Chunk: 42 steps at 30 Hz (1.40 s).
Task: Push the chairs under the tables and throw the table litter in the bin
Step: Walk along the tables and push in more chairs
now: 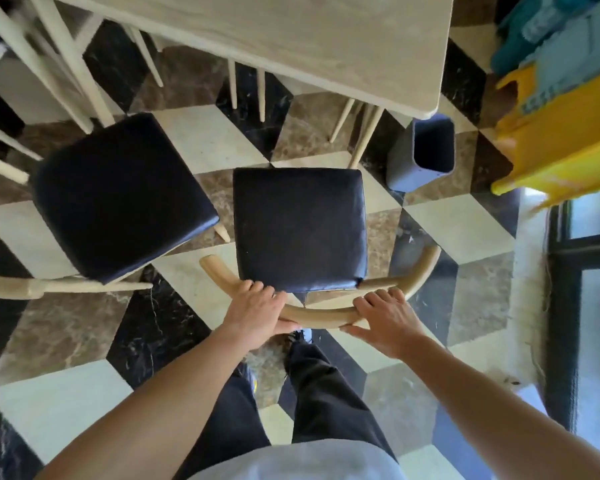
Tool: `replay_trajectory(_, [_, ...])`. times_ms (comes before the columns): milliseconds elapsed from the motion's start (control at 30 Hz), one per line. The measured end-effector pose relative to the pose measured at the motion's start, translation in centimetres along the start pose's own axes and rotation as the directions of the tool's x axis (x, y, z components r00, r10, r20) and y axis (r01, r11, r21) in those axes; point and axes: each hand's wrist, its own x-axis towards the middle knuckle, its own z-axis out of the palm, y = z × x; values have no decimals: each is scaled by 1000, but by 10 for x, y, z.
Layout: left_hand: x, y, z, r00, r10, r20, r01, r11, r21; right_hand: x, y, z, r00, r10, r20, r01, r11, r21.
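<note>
- A chair (298, 230) with a dark seat and a curved light wood back stood just in front of the table (291, 39), not under it.
- A second chair (122, 195) like it stood turned at a slant beside it.
- A grey bin (421, 154) stood open by the table's corner.

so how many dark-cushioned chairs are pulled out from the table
2. One chair is in the middle, both hands on its curved back; another chair stands angled to its left. More may sit tucked beyond the table.
</note>
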Motion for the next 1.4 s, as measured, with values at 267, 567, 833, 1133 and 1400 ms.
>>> replay_trajectory(267, [8, -19, 13, 1000, 16, -9, -16, 1000, -8, 13, 6, 0, 1000, -10, -15, 11, 1000, 22])
replay_trajectory(567, [31, -79, 0, 997, 55, 55, -55, 998, 14, 51, -11, -6, 985, 35, -171, -14, 992, 123])
replay_trajectory(833, [69, -128, -12, 996, 89, -15, -88, 995, 40, 97, -10, -32, 991, 73, -109, -61, 992, 112])
replay_trajectory(1133, [78, -168, -24, 990, 101, -100, -99, 995, 18, 136, -26, -61, 989, 108, -106, -91, 985, 149])
replay_trajectory(1400, [90, -195, -37, 983, 130, -129, -130, 991, 11, 160, -32, -78, 985, 157, -78, -145, 979, 146])
